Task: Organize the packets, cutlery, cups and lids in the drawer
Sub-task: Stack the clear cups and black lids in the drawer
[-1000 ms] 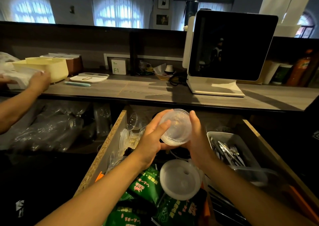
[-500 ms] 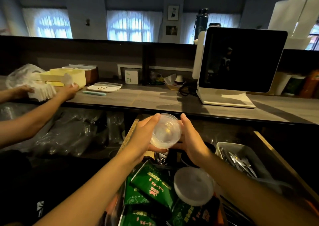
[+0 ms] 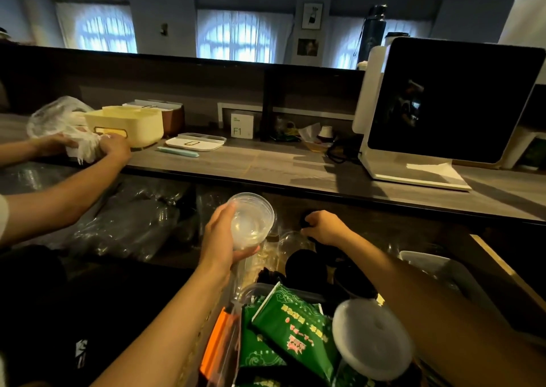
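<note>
Left hand [image 3: 220, 240]: fingers curled round clear plastic cup [image 3: 250, 220], held above drawer [image 3: 502, 264]. Right hand [image 3: 323, 227]: curled, gripping a dark item at drawer's back. Green packets [image 3: 291, 326] and frosted lid [image 3: 373, 338] lie in front.

Grey wood-grain desk [image 3: 266, 165] bearing a white-based monitor [image 3: 449, 106] at right. A cream box [image 3: 130, 125], white tray [image 3: 195, 143] and pale blue pen [image 3: 177, 151] are lying at left.

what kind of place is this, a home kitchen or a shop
Probably a café or takeaway service counter: a point-of-sale screen stands on the counter, and the left hand holds clear disposable cups over a stocked drawer.
</note>
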Demonstrator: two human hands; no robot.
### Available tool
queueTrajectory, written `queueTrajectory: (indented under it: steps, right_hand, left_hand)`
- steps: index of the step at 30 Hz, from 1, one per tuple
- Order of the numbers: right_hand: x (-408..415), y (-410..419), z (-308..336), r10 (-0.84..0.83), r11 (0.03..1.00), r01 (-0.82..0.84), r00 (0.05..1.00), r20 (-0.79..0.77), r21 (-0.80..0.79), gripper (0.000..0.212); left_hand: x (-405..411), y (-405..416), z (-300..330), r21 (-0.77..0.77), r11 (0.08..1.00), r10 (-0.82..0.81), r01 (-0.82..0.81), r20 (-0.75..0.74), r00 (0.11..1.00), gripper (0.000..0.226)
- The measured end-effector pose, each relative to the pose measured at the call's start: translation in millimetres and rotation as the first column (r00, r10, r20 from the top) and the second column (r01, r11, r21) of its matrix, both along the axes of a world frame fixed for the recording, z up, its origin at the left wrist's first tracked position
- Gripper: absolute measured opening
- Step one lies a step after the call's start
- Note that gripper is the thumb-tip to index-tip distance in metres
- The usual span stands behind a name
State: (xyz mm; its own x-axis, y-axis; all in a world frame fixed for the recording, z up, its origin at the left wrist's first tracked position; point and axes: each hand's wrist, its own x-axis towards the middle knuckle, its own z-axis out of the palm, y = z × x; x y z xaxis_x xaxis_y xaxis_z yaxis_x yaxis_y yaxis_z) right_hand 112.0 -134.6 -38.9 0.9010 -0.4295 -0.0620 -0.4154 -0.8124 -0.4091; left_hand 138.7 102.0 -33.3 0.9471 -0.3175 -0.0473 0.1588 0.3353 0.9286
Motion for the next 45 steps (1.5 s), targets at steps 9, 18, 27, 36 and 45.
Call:
queueTrajectory:
  steps: [9, 18, 27, 36, 45]
  right_hand:
    - [22, -5, -35, 0.133, 0.978, -0.151, 0.983, -0.123, -0.147, 0.03]
    - [-5, 9, 9, -0.014, 0.998, 0.034, 0.951, 0.308, -0.06, 0.006]
    - [-37, 40, 53, -0.182, 0.98, 0.123, 0.88, 0.439, 0.159, 0.016]
    - [-65, 39, 47, -0.149, 0.987, 0.159, 0.889, 0.433, 0.013, 0.017]
    - [-58, 84, 71, -0.114, 0.917, -0.146, 0.795, 0.596, 0.37, 0.011]
  left_hand:
    - [1, -4, -15, 0.069, 0.996, 0.042, -0.055, 0.175, 0.984, 0.019]
    - [-2, -2, -12, 0.087, 0.994, 0.051, -0.068, 0.181, 0.982, 0.018]
    - [-7, 0, -11, 0.091, 0.994, 0.051, -0.066, 0.157, 0.986, 0.018]
    - [-12, 0, -18, 0.169, 0.985, -0.006, -0.042, 0.27, 0.963, 0.029]
    - [-14, 1, -14, 0.164, 0.985, 0.003, -0.049, 0.265, 0.964, 0.024]
